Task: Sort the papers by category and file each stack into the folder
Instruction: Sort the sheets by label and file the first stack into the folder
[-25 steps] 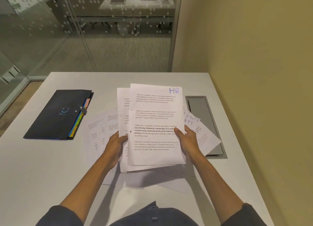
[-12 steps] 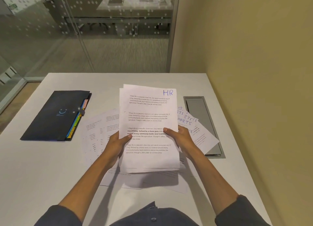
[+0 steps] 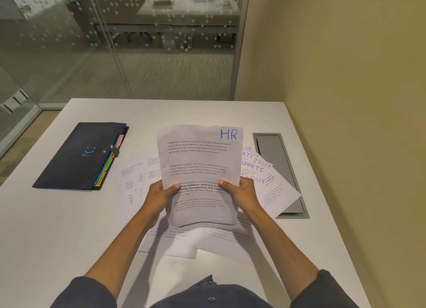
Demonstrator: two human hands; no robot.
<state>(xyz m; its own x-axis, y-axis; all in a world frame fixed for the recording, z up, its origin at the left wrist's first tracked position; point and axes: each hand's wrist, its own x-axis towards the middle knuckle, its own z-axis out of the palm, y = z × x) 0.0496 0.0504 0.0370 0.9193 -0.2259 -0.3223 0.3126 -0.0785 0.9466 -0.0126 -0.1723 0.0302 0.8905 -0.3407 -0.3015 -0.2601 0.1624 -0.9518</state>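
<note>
Holding a stack of papers [image 3: 199,169] upright at frame centre, we grip it with both hands along its lower half. Top sheet is marked "HR" in blue ink at its upper right corner; printed paragraphs run down the page. Sheet edges look squared together, though how many sheets are in the stack we cannot tell.

Left hand [image 3: 161,192]: thumb pressed on the front face at the stack's left edge, remaining fingers hidden behind the paper, so their spread cannot be told. Right hand [image 3: 242,192]: thumb pinching the front face near the right edge, other fingers curled behind and out of sight.

Folder [image 3: 80,155]: dark, closed, lying flat on the white table [image 3: 46,227] at centre left of the frame, well apart from the held stack. Coloured index tabs show along its right edge; one yellow tab reads "SPORTS".

Loose sheets [image 3: 136,178] lie face up on the table left of the held stack. More sheets [image 3: 274,185] fan out to the right, handwritten "SPORTS" and what looks like "FINANCE" visible; they overlap a grey recessed cable hatch [image 3: 276,164] in the tabletop. Further pages [image 3: 207,240] lie flat beneath the hands, lower centre.
</note>
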